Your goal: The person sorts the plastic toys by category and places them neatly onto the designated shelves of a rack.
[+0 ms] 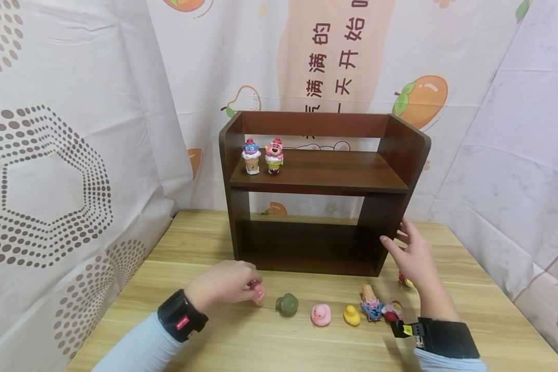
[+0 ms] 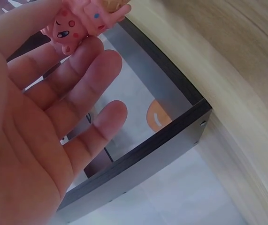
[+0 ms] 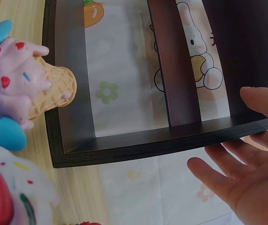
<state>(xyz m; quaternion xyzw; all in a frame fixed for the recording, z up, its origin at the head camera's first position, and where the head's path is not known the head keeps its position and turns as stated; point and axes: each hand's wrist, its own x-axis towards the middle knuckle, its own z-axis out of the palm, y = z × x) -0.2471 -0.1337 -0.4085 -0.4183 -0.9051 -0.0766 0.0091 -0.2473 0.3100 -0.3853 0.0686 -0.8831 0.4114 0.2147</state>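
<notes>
My left hand (image 1: 230,283) pinches a small pink ice-cream-cone figurine (image 1: 258,293) just in front of the shelf's left corner. In the left wrist view the figurine (image 2: 84,21) shows a winking face and part of a tan cone; the other fingers are loosely extended. My right hand (image 1: 414,256) is at the right side panel of a dark brown two-tier shelf (image 1: 321,168), fingers spread and relaxed on either side of its edge. Whether they touch the panel, I cannot tell. On the upper tier, a blue-faced cone figurine (image 1: 251,156) and a pink-faced one (image 1: 274,156) stand at the left.
Along the front of the wooden table (image 1: 204,341) sit a green figure (image 1: 287,305), a pink duck (image 1: 321,314), a yellow duck (image 1: 351,315), a cone figurine lying down (image 1: 371,303) and a red-and-white figurine (image 1: 392,311). A red-and-yellow item (image 1: 405,280) is partly behind the right forearm.
</notes>
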